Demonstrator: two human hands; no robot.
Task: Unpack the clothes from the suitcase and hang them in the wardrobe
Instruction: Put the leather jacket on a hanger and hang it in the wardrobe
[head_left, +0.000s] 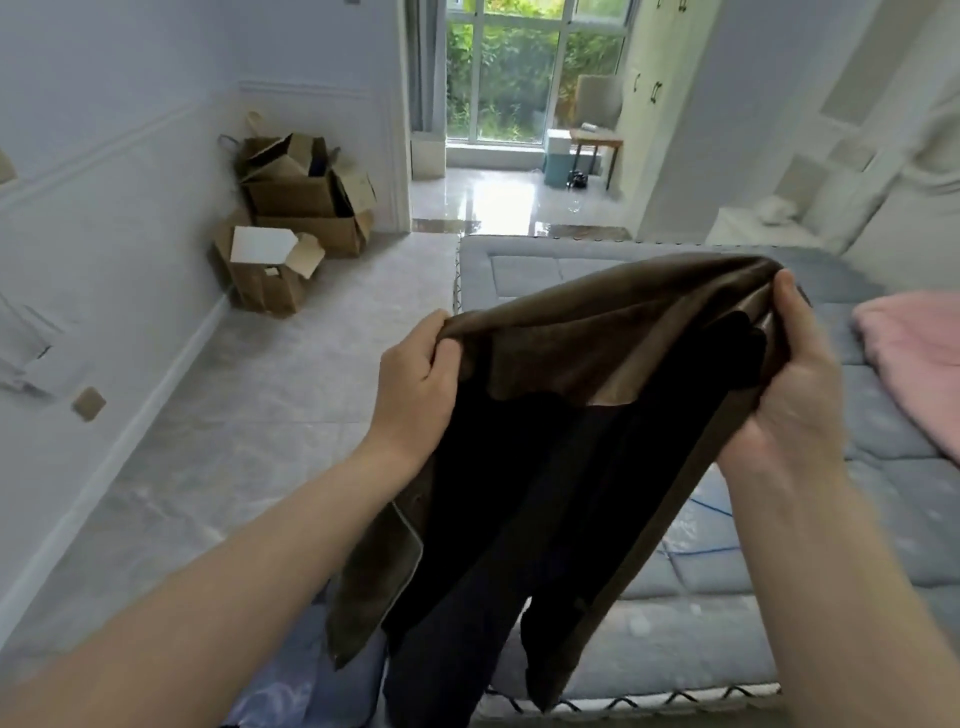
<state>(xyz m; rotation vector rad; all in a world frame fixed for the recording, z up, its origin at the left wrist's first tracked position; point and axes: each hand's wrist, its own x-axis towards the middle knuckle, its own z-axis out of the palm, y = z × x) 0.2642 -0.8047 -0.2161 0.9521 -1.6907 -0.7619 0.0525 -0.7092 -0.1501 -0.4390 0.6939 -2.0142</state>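
Observation:
A brown garment with a dark lining (597, 332) hangs spread between both my hands, above the corner of the bed. My left hand (415, 384) grips its left upper edge, fingers curled round the cloth. The right upper edge is bunched in my right hand (795, 384), thumb on top. The lower part of the garment hangs down to the bottom of the view, with a dark cloth inside it. No suitcase shows. White wardrobe doors with dark handles (649, 93) stand at the far right by the window.
A grey quilted mattress (675, 571) fills the right side, with a pink blanket (914, 353) on it. Open cardboard boxes (296, 208) are piled against the left wall. Pale tiled floor (260, 415) runs on the left toward a doorway and a small table (597, 140).

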